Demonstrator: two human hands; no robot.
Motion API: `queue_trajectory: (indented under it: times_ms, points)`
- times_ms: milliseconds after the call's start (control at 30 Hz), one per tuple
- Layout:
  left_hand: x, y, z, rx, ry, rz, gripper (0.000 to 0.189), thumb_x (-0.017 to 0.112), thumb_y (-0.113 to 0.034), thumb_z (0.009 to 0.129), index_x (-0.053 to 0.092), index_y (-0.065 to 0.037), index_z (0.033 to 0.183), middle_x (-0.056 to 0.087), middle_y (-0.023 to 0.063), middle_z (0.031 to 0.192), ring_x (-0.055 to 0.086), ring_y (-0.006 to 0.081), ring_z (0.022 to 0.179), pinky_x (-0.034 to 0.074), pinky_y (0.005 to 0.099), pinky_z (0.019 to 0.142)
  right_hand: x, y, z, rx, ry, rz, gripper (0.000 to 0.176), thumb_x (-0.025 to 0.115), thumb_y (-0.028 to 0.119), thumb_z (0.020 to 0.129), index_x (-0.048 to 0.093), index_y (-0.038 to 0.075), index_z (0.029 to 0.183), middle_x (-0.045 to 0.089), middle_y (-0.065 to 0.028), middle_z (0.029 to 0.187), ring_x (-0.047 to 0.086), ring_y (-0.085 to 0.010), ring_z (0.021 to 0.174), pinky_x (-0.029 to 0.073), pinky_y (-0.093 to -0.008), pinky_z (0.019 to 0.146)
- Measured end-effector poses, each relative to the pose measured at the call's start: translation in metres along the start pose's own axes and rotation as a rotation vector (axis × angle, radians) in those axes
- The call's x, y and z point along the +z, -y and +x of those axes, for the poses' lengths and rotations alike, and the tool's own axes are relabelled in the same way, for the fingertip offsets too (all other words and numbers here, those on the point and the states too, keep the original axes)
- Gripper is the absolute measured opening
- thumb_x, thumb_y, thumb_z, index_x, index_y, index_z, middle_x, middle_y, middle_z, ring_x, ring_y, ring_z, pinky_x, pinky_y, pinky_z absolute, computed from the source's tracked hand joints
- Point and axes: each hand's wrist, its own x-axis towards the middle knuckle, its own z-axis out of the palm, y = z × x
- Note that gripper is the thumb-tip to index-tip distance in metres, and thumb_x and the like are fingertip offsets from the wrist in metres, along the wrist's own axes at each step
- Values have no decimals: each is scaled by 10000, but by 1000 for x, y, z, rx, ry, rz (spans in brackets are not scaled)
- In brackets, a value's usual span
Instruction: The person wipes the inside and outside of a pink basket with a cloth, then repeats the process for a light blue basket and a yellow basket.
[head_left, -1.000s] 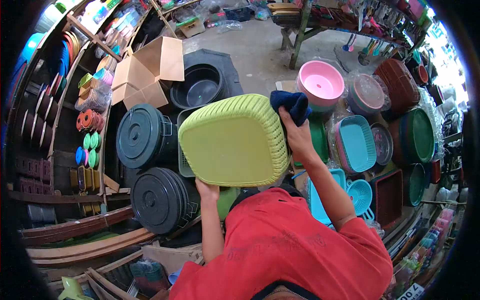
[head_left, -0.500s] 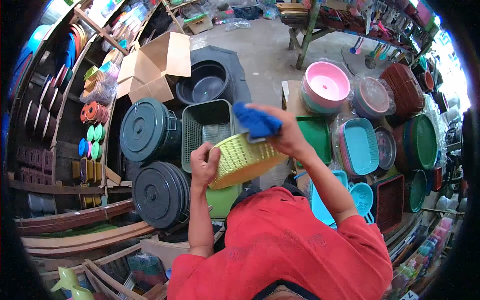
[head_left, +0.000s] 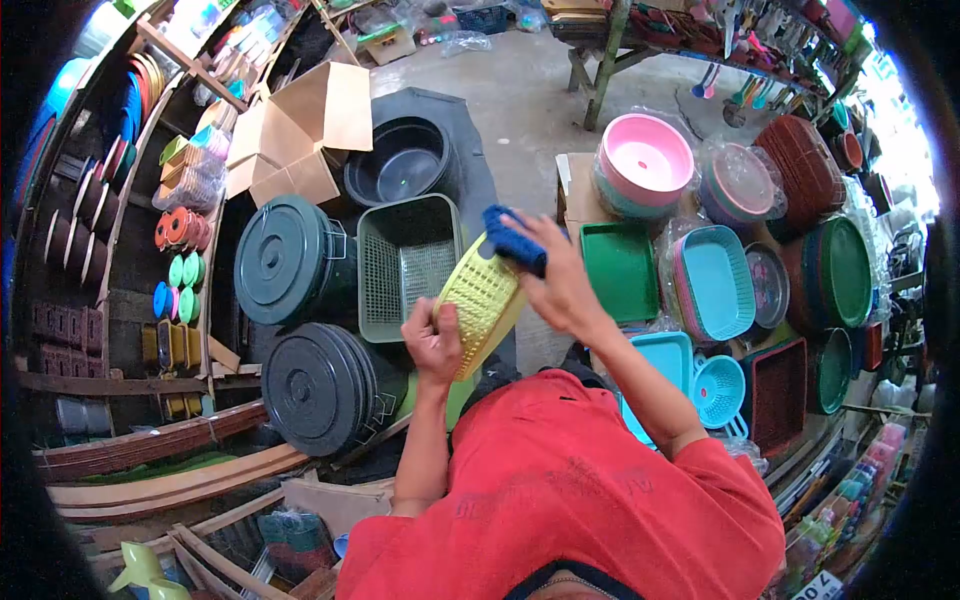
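A yellow perforated plastic basket (head_left: 484,296) is held up in front of my red shirt, tilted steeply on its side. My left hand (head_left: 434,345) grips its lower left rim, thumb on the outside. At the upper end of the basket, my right hand (head_left: 556,278) presses a blue cloth (head_left: 514,240) against the rim, its fingers over the cloth. Just behind the basket stands a grey-green rectangular basket (head_left: 372,270) with mesh sides. Part of the yellow basket's far side is hidden from me.
Lidded dark bins (head_left: 280,260) and a black tub (head_left: 400,165) stand on the left, near an open cardboard box (head_left: 300,125). To the right are pink basins (head_left: 648,155), a green tray (head_left: 618,275) and turquoise baskets (head_left: 718,285). Shelves of plasticware line the left side.
The yellow basket has turned to a steeper tilt and shifted slightly left. My right hand has moved a little lower and left, with the blue cloth still on the rim.
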Motion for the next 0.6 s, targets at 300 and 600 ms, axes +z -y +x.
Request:
queue_trajectory:
  times_ms: [300, 600]
  points:
    - [21, 6, 2, -386, 41, -650, 322, 536, -358, 1114, 600, -63, 1227, 679, 67, 1167, 675, 151, 1010, 562, 297, 871, 46, 29, -53, -408, 44, -199, 934, 723, 18, 640, 521, 126, 1545, 376, -139, 1674, 226, -556, 1547, 211, -660, 1257]
    - [15, 10, 10, -656, 73, -928, 311, 456, -315, 1154, 530, -114, 1379, 653, 77, 1337, 640, 153, 1203, 524, 363, 1041, 37, 14, -41, -274, -16, 56, 830, 777, 40, 706, 551, 78, 1503, 477, -157, 1604, 375, -474, 1509, 294, -552, 1259]
